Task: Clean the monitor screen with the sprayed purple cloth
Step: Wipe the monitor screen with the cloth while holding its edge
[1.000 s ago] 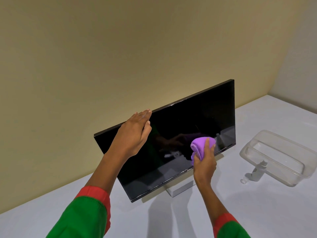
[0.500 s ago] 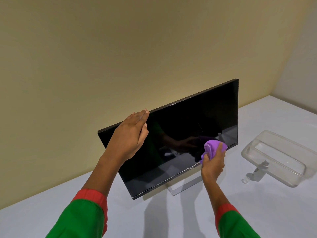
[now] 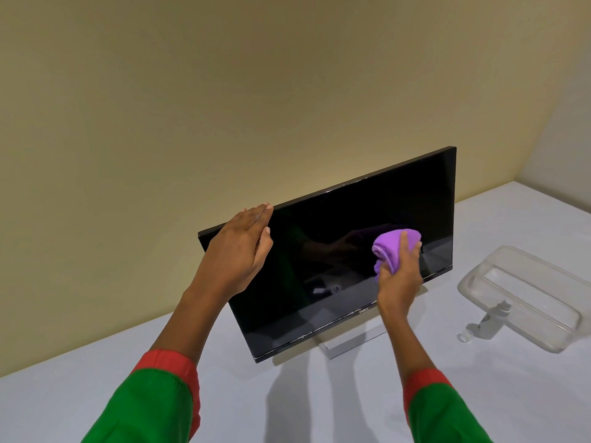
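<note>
1. Monitor [image 3: 335, 257]: dark screen, standing tilted on its stand [image 3: 351, 342] on the white table [image 3: 287, 404], before a beige wall [image 3: 224, 91].
2. Left hand [image 3: 238, 251]: fingers straight, laid flat over the monitor's upper left edge.
3. Right hand [image 3: 399, 279]: fingers curled round the bunched purple cloth [image 3: 388, 251], pressing it to the lower right part of the screen.
4. Clear tub [image 3: 527, 295]: on the table, right of the monitor, apart from it.
5. Spray bottle [image 3: 494, 322]: lying just beside the tub's near wall.
</note>
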### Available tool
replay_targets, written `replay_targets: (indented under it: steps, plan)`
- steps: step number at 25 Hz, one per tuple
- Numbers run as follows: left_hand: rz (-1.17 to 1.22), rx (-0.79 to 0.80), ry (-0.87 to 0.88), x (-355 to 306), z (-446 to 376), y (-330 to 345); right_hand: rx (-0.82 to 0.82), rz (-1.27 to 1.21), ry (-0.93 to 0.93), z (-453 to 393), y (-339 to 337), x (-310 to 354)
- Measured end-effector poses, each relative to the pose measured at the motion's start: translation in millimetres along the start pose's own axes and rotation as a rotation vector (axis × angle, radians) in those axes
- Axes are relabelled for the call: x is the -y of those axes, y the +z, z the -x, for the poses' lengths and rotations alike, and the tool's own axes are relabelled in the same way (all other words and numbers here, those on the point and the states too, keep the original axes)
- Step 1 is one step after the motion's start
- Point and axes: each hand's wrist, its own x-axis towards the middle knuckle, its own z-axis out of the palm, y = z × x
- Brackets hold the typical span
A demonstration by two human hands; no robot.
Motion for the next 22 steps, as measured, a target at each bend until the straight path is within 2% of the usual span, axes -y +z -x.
replay_targets:
  steps: [4,8,10,13,16,22]
  plan:
    - [-0.027,-0.012,0.012,3,7,-4,0.022,0.078,0.088,17,-9,-23]
    - [-0.041,-0.012,0.029,2,11,-7,0.039,-0.015,0.209,60,0,-25]
    - [-0.037,-0.02,0.021,4,12,-8,0.084,-0.051,0.181,80,6,-13]
    - [-0.007,-0.017,-0.019,8,15,-10,0.151,-0.014,0.036,94,16,1]
    - [0.008,-0.023,-0.05,14,20,-12,0.116,-0.001,-0.037,77,17,17]
    - [0.006,-0.02,-0.052,22,25,-10,0.013,-0.011,0.114,45,3,6]
